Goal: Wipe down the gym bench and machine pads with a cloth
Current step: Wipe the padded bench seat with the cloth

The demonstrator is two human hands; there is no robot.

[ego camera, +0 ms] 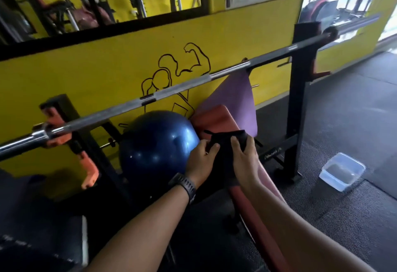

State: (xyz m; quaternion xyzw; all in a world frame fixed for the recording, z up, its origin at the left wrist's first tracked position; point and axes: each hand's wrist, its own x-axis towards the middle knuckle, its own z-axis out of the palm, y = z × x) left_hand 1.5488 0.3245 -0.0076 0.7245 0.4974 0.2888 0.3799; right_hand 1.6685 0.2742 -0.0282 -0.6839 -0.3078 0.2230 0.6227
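Observation:
A red padded gym bench runs away from me under a barbell. A black cloth lies over the bench pad. My left hand, with a dark watch on its wrist, pinches the cloth's left edge. To its right, my right hand holds the cloth with fingers curled over its top. The bench pad under the cloth is hidden.
A barbell rests across the black rack with orange hooks. A blue exercise ball sits left of the bench, a purple mat leans behind it. A clear plastic tub stands on the rubber floor at right.

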